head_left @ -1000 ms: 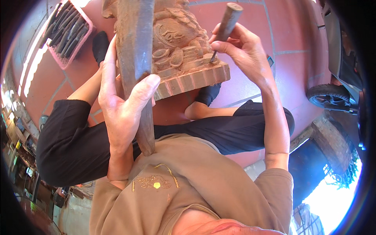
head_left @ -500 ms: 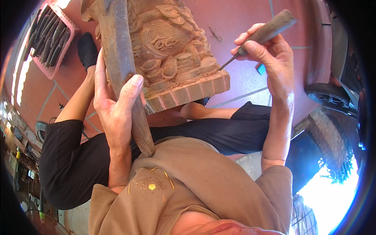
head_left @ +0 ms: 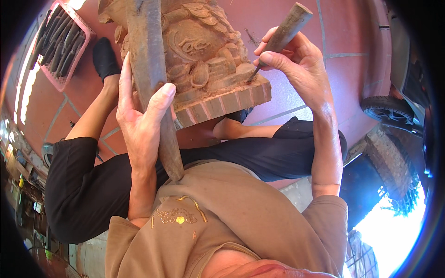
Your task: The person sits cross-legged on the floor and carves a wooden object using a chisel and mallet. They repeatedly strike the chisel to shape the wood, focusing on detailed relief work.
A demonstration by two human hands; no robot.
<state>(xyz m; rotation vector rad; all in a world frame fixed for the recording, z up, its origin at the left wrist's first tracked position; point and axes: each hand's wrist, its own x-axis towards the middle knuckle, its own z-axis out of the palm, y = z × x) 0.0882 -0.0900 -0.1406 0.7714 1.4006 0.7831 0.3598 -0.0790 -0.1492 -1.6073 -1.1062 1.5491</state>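
Note:
My left hand [head_left: 141, 120] is wrapped round a long wooden mallet [head_left: 147, 51], its thumb on top and its narrower end against my shirt. Behind the mallet lies a carved wooden block [head_left: 194, 60] with raised relief and a stepped base, its edge lined with pale stripes. On the right, my right hand [head_left: 296, 65] grips a chisel [head_left: 289, 28] by its thick wooden handle. The chisel's thin blade points down-left, and its tip meets the base near the block's right corner. Part of the carving is hidden by the mallet.
A pink basket [head_left: 88, 33] full of dark-handled tools [head_left: 60, 44] stands at the upper left beside my foot. My bent legs [head_left: 255, 153] surround the near side of the block. On the right is a black wheel [head_left: 388, 111]. Red tiles [head_left: 350, 74] cover the floor.
My right hand has moved left and slightly up, bringing the chisel steeper and its tip further in over the base. My left hand and the mallet have shifted slightly right.

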